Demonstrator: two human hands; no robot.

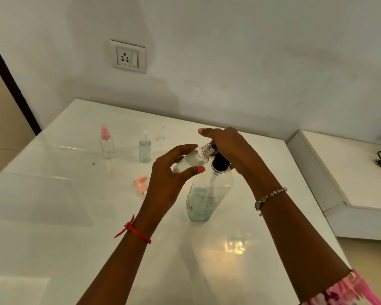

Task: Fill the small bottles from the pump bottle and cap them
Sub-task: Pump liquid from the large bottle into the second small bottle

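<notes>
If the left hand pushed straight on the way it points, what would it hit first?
Likely the black pump head under the right hand: the small bottle in the left hand has its open neck right by it. Depth unclear.

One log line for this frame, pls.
phase: filling | left grip: holds small bottle tilted, neck at nozzle | right grip: over pump bottle head | loose pink cap on table
</notes>
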